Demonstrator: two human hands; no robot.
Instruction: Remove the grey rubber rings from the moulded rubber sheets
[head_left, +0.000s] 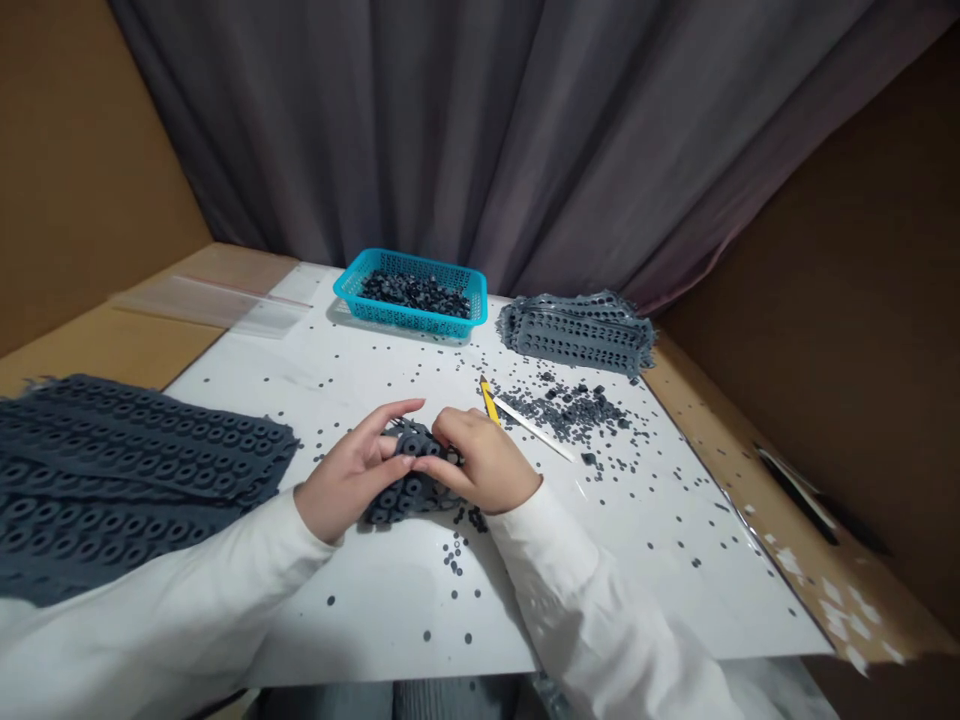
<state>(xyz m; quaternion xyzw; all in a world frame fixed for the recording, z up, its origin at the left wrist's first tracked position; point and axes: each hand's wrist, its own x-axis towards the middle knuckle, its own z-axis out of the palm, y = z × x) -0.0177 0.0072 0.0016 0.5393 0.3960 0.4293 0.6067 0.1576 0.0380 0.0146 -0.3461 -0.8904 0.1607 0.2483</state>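
A dark grey rubber sheet of moulded rings [403,488] lies crumpled on the white board [390,610] in front of me. My left hand [352,472] holds its left side, thumb and fingers curled over it. My right hand [480,462] grips its right side, fingers pinched on the sheet's top edge. Both sleeves are white. Small loose rubber bits lie just below the hands.
A blue basket [352,280] with loose grey rings stands at the back. Stacks of ringed sheets lie at the left [127,460] and back right [577,330]. A yellow-handled knife [525,420] and a pile of scraps [577,408] sit right of my hands. Clear plastic bags [210,300] lie back left.
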